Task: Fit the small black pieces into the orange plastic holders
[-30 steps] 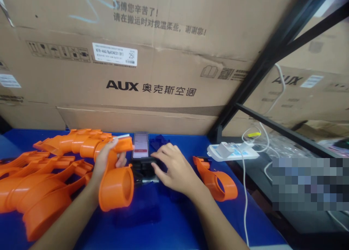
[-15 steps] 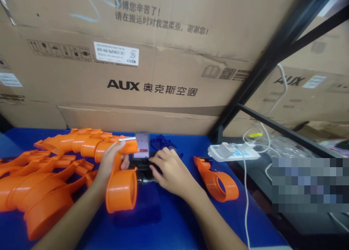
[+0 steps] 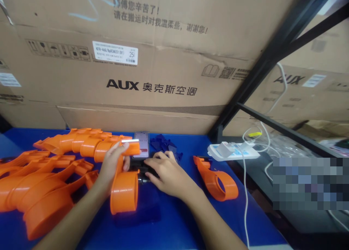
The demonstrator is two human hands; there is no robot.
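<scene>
My left hand (image 3: pixel 116 161) is closed around the handle of an orange plastic tape dispenser (image 3: pixel 124 192). Its round hub hangs down, and a silvery serrated blade lies along its top end under my thumb. To the right of it, my right hand (image 3: pixel 167 173) has its fingers curled down over small black parts (image 3: pixel 136 165); what they pinch is hidden. Behind the hands lies a phone (image 3: pixel 141 142) with a lit screen. Small dark blue plastic pieces (image 3: pixel 162 142) are heaped beside the phone. A dark blue block-like item (image 3: pixel 141 212) sits below the dispenser.
More orange dispensers are nested in rows (image 3: pixel 49 188) at the left. A single orange dispenser (image 3: pixel 220 184) lies to the right on the blue surface (image 3: pixel 174 228). A white power strip (image 3: pixel 234 152) with cables is near the black rack post (image 3: pixel 253 72). Large cardboard boxes (image 3: pixel 163 112) stand behind.
My left hand has shifted the dispenser slightly to the right, turning its blade more into view. My right hand has moved a little left, fingers still over the black parts.
</scene>
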